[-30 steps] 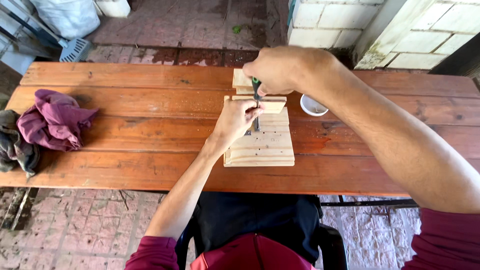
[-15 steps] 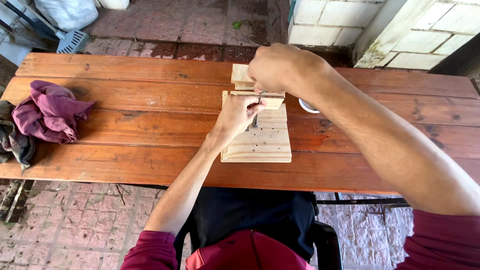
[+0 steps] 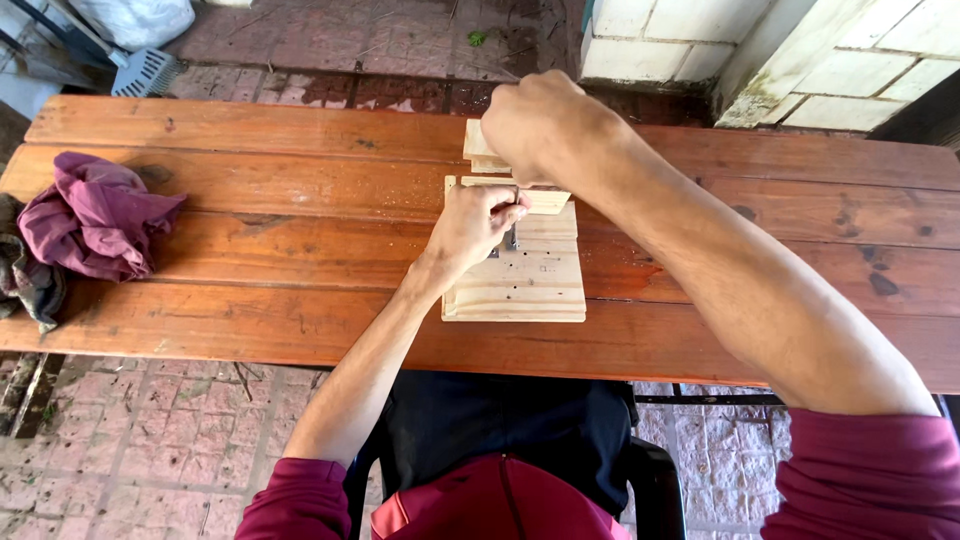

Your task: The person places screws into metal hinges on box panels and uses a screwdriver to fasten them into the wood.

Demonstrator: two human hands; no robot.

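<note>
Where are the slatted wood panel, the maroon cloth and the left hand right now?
slatted wood panel point(image 3: 530, 285): head view, on its bare near slats.
maroon cloth point(image 3: 95, 215): head view, middle of the crumpled heap.
left hand point(image 3: 472, 222): head view, back of the hand.

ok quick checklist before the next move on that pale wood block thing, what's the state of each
1. Pale slatted wooden block flat on the reddish plank table: ok.
2. Left hand pinching at the small metal piece on the block: ok.
3. Right hand closed in a fist above the block's far end: ok.
4. What the right hand's grip holds: cannot tell, hidden by the fist.
5. Crumpled maroon cloth far from the work: ok.
</note>
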